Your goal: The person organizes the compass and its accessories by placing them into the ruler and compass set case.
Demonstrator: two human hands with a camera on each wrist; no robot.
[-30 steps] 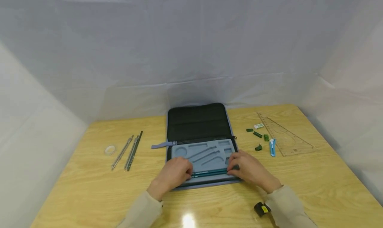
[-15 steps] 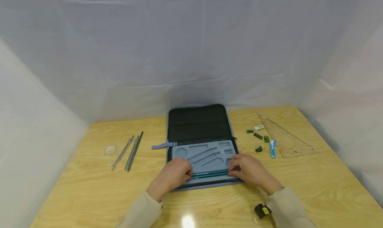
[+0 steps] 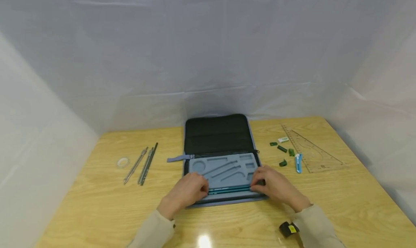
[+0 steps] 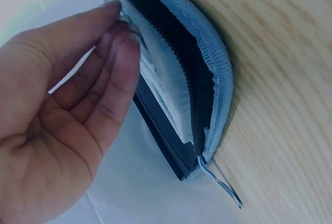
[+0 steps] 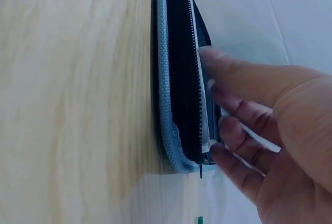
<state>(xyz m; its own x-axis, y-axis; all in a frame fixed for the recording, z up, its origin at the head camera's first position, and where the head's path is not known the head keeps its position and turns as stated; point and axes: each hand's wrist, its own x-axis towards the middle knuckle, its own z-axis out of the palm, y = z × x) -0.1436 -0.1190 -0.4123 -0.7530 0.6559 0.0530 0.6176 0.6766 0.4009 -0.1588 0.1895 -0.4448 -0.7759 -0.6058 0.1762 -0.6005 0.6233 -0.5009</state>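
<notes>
Two dark teal pencils [image 3: 229,189] lie side by side along the near edge of a blue-grey moulded tray [image 3: 214,179], inside an unzipped case [image 3: 218,135] whose black lid is laid back. My left hand [image 3: 186,191] pinches the pencils' left ends between thumb and fingers. At their right ends, my right hand [image 3: 277,187] holds them with thumb and fingertips. The fingers cover both ends of the pencils. In the left wrist view the left hand [image 4: 67,99] is over the tray beside the zip; the right hand [image 5: 275,115] bends over the opposite end in the right wrist view.
Left of the case lie a tape roll [image 3: 122,162], a pair of compasses [image 3: 135,165] and slim dark rods [image 3: 149,164]. To the right are several green pieces [image 3: 282,149], an eraser [image 3: 283,139], a blue cutter [image 3: 298,163] and a clear set square [image 3: 313,154]. A black-and-yellow object [image 3: 288,229] sits near the right sleeve.
Both hands stay at the ends of the pencils, which lie in the same slot. The head view has shifted slightly; nothing else has visibly moved.
</notes>
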